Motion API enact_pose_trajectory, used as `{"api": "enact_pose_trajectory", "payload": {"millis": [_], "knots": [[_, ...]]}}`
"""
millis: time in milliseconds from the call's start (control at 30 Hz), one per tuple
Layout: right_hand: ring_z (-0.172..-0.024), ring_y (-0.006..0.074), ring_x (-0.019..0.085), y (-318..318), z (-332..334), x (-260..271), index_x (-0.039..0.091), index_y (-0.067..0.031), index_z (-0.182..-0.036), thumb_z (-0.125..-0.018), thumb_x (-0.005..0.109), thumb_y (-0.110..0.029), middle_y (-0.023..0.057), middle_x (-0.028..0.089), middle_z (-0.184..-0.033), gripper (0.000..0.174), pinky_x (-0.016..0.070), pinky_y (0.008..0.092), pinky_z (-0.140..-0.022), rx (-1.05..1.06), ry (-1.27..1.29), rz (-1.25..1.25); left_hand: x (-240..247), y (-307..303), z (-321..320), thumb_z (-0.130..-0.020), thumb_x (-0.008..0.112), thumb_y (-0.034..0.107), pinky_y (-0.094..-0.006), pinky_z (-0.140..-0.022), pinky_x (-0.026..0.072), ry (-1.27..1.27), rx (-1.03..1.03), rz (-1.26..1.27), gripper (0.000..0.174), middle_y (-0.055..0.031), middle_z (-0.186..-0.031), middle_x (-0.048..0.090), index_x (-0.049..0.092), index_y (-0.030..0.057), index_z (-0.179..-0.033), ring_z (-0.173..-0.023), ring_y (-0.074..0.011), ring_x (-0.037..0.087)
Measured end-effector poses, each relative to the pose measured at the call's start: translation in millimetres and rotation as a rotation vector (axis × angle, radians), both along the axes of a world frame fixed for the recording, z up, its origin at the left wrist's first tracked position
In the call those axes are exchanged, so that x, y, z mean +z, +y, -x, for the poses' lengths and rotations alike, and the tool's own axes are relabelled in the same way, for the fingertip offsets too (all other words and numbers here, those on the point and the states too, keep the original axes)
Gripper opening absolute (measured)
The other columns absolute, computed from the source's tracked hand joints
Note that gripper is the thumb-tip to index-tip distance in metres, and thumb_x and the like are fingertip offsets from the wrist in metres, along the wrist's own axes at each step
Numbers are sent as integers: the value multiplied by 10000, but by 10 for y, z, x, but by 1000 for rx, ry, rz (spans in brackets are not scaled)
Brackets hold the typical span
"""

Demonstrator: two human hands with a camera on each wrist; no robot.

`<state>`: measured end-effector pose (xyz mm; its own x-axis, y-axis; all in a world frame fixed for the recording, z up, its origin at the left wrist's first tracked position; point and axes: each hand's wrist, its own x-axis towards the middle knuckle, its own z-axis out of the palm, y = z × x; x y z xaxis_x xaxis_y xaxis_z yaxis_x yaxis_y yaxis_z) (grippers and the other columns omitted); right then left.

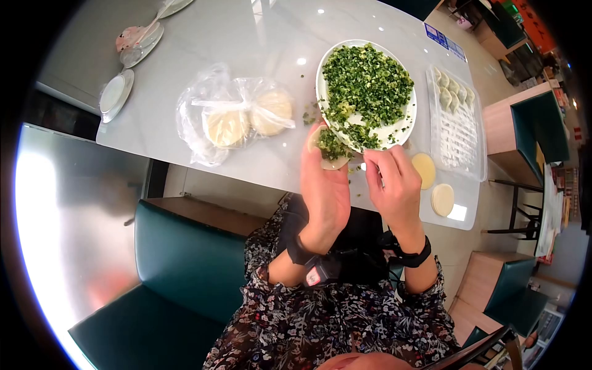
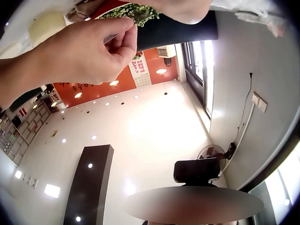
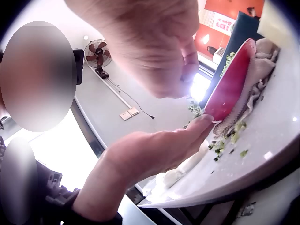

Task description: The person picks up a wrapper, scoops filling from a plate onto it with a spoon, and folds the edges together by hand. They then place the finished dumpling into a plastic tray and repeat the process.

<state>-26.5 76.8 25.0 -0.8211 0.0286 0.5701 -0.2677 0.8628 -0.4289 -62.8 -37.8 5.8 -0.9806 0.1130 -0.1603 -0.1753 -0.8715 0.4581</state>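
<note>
Left hand point(image 1: 327, 194): palm up, fingers fairly straight and together under a round wrapper point(image 1: 337, 164), carrying it; thumb along its edge. Green filling point(image 1: 331, 145) sits on the wrapper, right above those fingers. Right hand point(image 1: 396, 182): fingers curled in, thumb and index closed in a pinch on a thin tool point(image 2: 110, 37), mostly hidden, kind can't tell. Its fingertips are at the near rim of the plate, just beside the wrapper.

Just beyond both sets of fingers: plate point(image 1: 401, 127), white inside, red outside, heaped with chopped greens point(image 1: 370, 80), some bare surface near the hands. Loose green bits point(image 1: 309, 115) on the table point(image 1: 265, 37), beyond the left fingertips. Crumpled pale material point(image 3: 265, 56) under the plate, can't tell what.

Right of the right fingers, near: single yellowish disc point(image 1: 423, 171), then paler round stack point(image 1: 443, 200). Further right: clear tray point(image 1: 483, 161), dumplings point(image 1: 453, 92) in its far end, white residue in the rest.

Left of the left fingers, well apart: clear plastic bags point(image 1: 203, 139) with round pale stacks point(image 1: 228, 128) inside. Farthest left, across the table: white dishes point(image 1: 115, 97), one with a pinkish item point(image 1: 129, 38).
</note>
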Motion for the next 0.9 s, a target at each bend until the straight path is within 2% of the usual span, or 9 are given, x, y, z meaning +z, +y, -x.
{"api": "enact_pose_trajectory", "payload": {"millis": [167, 267, 467, 600, 700, 800, 867, 900], "knots": [[-753, 252, 595, 34, 6, -7, 667, 5, -1016, -735, 686, 60, 83, 518, -844, 288, 504, 359, -608, 145, 62, -213, -31, -23, 12, -1059, 362, 221, -428, -1187, 333, -38, -8, -1, 475, -112, -1476, 485, 416, -1, -1475, -1397, -246, 435], [-764, 230, 589, 85, 6, -14, 669, 31, -1051, -701, 676, 41, 75, 510, -843, 351, 508, 336, -613, 185, 123, -253, -50, -51, 19, -1063, 345, 222, -433, -1189, 329, -7, -21, 8, 477, -114, -1481, 484, 412, 0, -1480, -1400, -248, 433], [-782, 234, 598, 137, -38, 11, 677, 49, -1070, -698, 674, 37, 82, 540, -864, 372, 516, 330, -620, 202, 104, -337, -54, -73, 15, -1067, 327, 234, -440, -1187, 336, -43, -42, 7, 491, -120, -1494, 479, 397, -8, -1488, -1405, -255, 436], [-796, 234, 611, 197, 26, -22, 688, 41, -1070, -707, 677, 35, 78, 565, -874, 364, 525, 325, -630, 160, 210, -315, -50, -122, 14, -1071, 317, 223, -440, -1191, 340, -41, -68, -31, 487, -122, -1503, 475, 395, -10, -1491, -1405, -260, 439], [-800, 229, 629, 202, -6, -41, 698, 33, -1071, -699, 691, 43, 69, 595, -893, 372, 529, 319, -635, 231, 102, -364, -95, -168, -5, -1080, 326, 229, -426, -1182, 361, -43, -82, -43, 474, -117, -1490, 487, 406, -6, -1484, -1389, -249, 462], [-787, 228, 635, 195, -24, 63, 711, 15, -1040, -730, 709, 64, 63, 613, -890, 314, 529, 323, -635, 207, 136, -327, -129, -240, -25, -1088, 340, 244, -416, -1167, 386, -56, -93, -25, 462, -113, -1470, 505, 424, -3, -1469, -1371, -238, 485], [-751, 225, 642, 248, -26, 121, 715, 0, -982, -796, 718, 62, 73, 626, -872, 196, 526, 312, -626, 122, 127, -156, -143, -311, -44, -1089, 340, 248, -423, -1165, 388, -81, -101, 5, 459, -114, -1463, 510, 428, -4, -1463, -1371, -240, 487], [-751, 225, 642, 239, -53, 181, 715, 0, -982, -796, 718, 62, 73, 626, -872, 196, 526, 312, -626, 123, 122, -152, -157, -357, -58, -1083, 347, 243, -429, -1162, 389, -94, -135, 5, 456, -117, -1453, 519, 437, -5, -1455, -1362, -245, 494]]}}
